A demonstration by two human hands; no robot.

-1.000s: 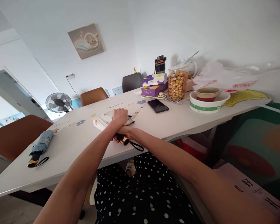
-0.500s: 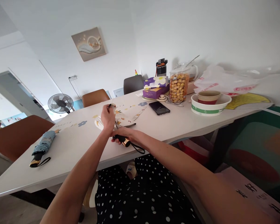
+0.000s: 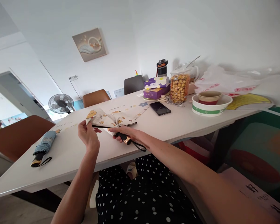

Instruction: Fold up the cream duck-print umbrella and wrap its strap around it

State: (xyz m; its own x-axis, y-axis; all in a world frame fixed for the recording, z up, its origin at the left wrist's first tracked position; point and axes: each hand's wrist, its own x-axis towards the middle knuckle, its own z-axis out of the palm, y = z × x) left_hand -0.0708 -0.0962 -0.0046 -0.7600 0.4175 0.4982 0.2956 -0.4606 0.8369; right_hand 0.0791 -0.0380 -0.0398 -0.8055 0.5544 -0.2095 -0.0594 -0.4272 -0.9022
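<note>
A white folding umbrella with a small yellow-brown print lies loosely gathered over the table, its dark-edged cloth fanned out to both sides. My right hand is closed around it just above the black handle, whose gold end and black wrist strap stick out toward me. With my left hand I pinch the left edge of the cloth and hold it out to the left. A second umbrella, light blue and folded, lies at the table's left with its black and gold handle facing me.
On the white table a black phone lies right of the umbrella. Behind it stand tissue packs, a jar of popcorn and a bottle. Paper bowls and a plastic bag are at the right.
My left hand has moved left and toward me, drawing a panel of the white umbrella's cloth out flat. My right hand keeps its hold near the handle.
</note>
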